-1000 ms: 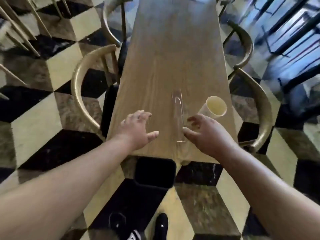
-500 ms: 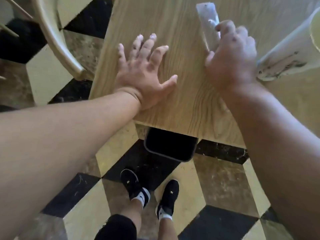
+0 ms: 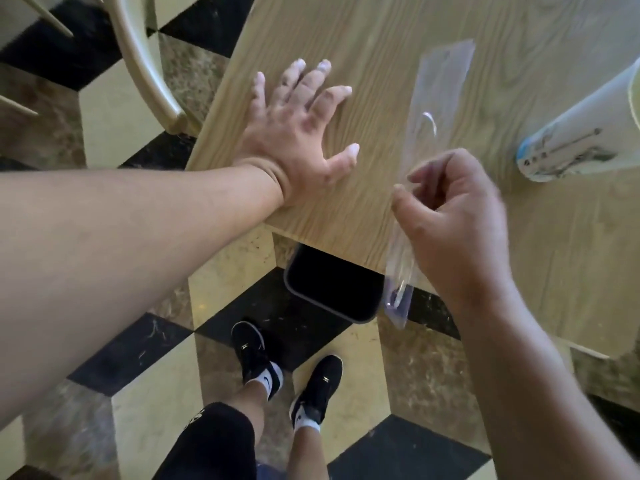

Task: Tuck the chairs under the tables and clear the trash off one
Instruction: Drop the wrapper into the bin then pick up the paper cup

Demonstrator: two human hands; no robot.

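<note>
The clear plastic wrapper (image 3: pixel 429 140) lies along the desk (image 3: pixel 381 36) near its near edge, its lower end hanging past that edge above the black bin (image 3: pixel 329 282) on the floor. The right hand (image 3: pixel 457 216) has its grip pinched on the wrapper's middle, thumb against fingers. The left hand (image 3: pixel 298 133) is flat and released, fingers spread, pressing the desk by its near left corner. A paper cup (image 3: pixel 581 133) lies on its side toward the right edge, untouched. The trash-clearing step looks under way; next, the wrapper likely needs drawing off the edge and dropping into the bin, then the cup.
</note>
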